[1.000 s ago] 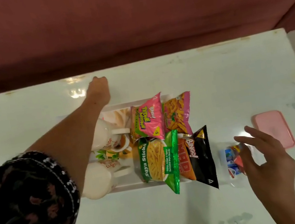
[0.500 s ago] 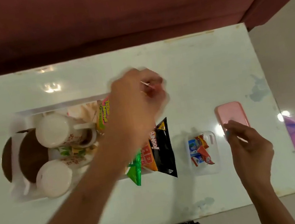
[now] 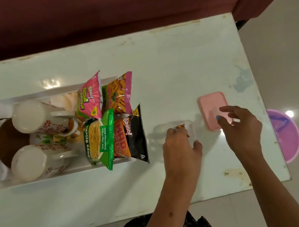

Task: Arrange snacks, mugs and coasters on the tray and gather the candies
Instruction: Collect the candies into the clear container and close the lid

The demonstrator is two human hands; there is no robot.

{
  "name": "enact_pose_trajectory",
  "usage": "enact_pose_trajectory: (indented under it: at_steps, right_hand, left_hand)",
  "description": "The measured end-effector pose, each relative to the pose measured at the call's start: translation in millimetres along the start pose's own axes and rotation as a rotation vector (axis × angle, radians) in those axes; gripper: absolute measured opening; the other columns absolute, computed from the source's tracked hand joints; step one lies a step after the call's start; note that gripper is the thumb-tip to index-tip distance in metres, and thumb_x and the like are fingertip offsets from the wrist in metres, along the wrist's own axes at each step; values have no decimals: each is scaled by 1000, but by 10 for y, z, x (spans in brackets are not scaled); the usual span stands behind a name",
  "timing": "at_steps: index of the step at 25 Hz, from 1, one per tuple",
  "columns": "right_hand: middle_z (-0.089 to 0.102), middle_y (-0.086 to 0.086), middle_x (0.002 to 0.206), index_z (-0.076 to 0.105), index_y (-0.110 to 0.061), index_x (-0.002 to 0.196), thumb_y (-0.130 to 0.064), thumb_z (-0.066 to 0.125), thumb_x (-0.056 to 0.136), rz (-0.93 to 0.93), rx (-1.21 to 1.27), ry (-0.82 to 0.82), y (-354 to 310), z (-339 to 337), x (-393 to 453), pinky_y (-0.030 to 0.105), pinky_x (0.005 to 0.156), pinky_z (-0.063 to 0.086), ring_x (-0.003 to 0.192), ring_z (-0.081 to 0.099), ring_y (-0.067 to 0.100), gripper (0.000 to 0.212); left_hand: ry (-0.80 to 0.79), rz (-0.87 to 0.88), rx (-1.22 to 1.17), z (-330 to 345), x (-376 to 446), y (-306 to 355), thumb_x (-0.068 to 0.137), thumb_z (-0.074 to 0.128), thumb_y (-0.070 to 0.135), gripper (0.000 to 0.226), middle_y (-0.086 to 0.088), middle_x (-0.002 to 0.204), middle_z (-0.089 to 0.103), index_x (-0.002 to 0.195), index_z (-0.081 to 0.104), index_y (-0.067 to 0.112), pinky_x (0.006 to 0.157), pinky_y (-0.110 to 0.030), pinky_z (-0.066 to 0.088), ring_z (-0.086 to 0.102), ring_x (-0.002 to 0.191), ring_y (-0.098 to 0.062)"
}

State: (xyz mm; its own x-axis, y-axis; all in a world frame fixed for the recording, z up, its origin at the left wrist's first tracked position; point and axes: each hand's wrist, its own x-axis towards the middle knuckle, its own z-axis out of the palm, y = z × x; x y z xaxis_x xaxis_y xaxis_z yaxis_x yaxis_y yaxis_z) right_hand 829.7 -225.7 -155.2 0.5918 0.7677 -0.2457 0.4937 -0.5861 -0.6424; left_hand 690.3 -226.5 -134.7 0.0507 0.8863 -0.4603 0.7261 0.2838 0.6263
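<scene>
The left hand (image 3: pixel 179 148) reaches over a clear plastic container (image 3: pixel 161 133) on the white table (image 3: pixel 155 62), its curled fingers closed on a small red-wrapped candy (image 3: pixel 180 126) at the container's mouth (the wrapper shows just past the knuckles, and the rest of the container's contents lie hidden under the hand). The right hand (image 3: pixel 241 129) hovers just to the right with its fingers spread and relaxed, holding nothing, the fingertips over the near edge of a pink lid (image 3: pixel 211 106) that lies flat on the table beside the container; whether they touch it I cannot tell.

Left of the container sits a white tray (image 3: pixel 41 94), its right end filled with four snack packets: a pink Bingo packet (image 3: pixel 90 99) and a pink-edged chips packet (image 3: pixel 121 94) at the far side, a green Soya Sticks packet (image 3: pixel 99 140) and a black-and-orange Mad Angles packet (image 3: pixel 130 136) at the near side, the last two overhanging the tray's near rim. Further left in the tray two white floral mugs (image 3: pixel 31 118) lie on their sides, one behind the other, handles toward the snacks. Two brown round coasters (image 3: pixel 8 142) overlap at the tray's left end.

Beyond the table runs a dark red sofa (image 3: pixel 106 7), and on the floor to the right stands a purple bowl (image 3: pixel 286 133).
</scene>
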Motion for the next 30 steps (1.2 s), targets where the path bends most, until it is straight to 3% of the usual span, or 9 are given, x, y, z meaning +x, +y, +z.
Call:
enact_pose_trajectory:
  at_steps: [3, 5, 8, 11, 13, 16, 20, 24, 30]
  right_hand:
    - [53, 14, 133, 52, -12, 127, -30, 76, 75, 4, -268, -71, 67, 123, 192, 40, 97, 42, 121, 48, 34, 60]
    - [47, 19, 136, 40, -10, 135, -37, 80, 68, 0, -402, -153, 77, 218, 246, 47, 98, 42, 124, 43, 38, 82]
    - [50, 22, 123, 36, -9, 135, -37, 82, 62, -25, -453, -148, 146, 285, 227, 43, 88, 46, 113, 47, 40, 90]
    - [50, 24, 118, 36, -7, 133, -37, 83, 57, 25, -435, -122, 222, 245, 157, 41, 91, 42, 108, 49, 41, 95]
    - [50, 23, 121, 35, -12, 134, -38, 81, 59, 143, -290, -143, 242, 195, 123, 40, 92, 41, 110, 49, 39, 93]
    - [54, 16, 123, 36, -24, 133, -43, 77, 60, 296, 11, -200, 187, 146, -41, 31, 75, 44, 99, 52, 27, 86]
    - [50, 8, 114, 37, -29, 131, -53, 73, 48, 175, 3, -261, -47, 281, -492, 33, 77, 48, 98, 54, 25, 93]
    - [41, 6, 107, 43, -20, 128, -49, 78, 57, -43, -131, -200, -187, 458, -740, 31, 81, 42, 105, 45, 28, 84]
    - [42, 10, 119, 45, -18, 127, -46, 79, 62, -113, -231, -244, -144, 545, -808, 32, 81, 43, 109, 43, 29, 79]
  left_hand:
    - [118, 0, 1, 46, -82, -138, 84, 57, 17, 27, -3, 108, 54, 111, 57, 16, 78, -24, 45, 53, 91, -17]
    - [153, -36, 69, 106, -175, -210, 86, 54, 21, 39, -4, 122, 49, 124, 47, 16, 86, -29, 46, 47, 111, -20]
    - [222, -108, 109, 167, -240, -237, 85, 54, 22, 47, -9, 125, 45, 130, 41, 14, 90, -34, 48, 43, 116, -23]
    - [283, -121, 82, 172, -224, -260, 82, 56, 17, 44, -11, 119, 46, 125, 47, 12, 91, -35, 46, 45, 112, -24]
    - [325, -138, 45, 162, -206, -288, 82, 57, 14, 39, -11, 117, 46, 121, 51, 11, 92, -36, 46, 48, 109, -25]
    - [393, -168, -58, 181, -192, -326, 82, 56, 9, 39, -14, 119, 48, 120, 49, 8, 96, -35, 41, 45, 115, -27]
    - [292, -223, -262, 231, -193, -387, 86, 50, 1, 46, -12, 126, 50, 131, 42, 7, 97, -26, 40, 46, 119, -24]
    - [270, -192, -376, 228, -218, -500, 85, 48, -5, 44, -11, 113, 55, 127, 52, 9, 76, -2, 37, 54, 92, -13]
    - [217, -207, -533, 201, -258, -640, 88, 41, -3, 40, -12, 116, 56, 122, 57, 9, 94, -34, 48, 59, 101, -24]
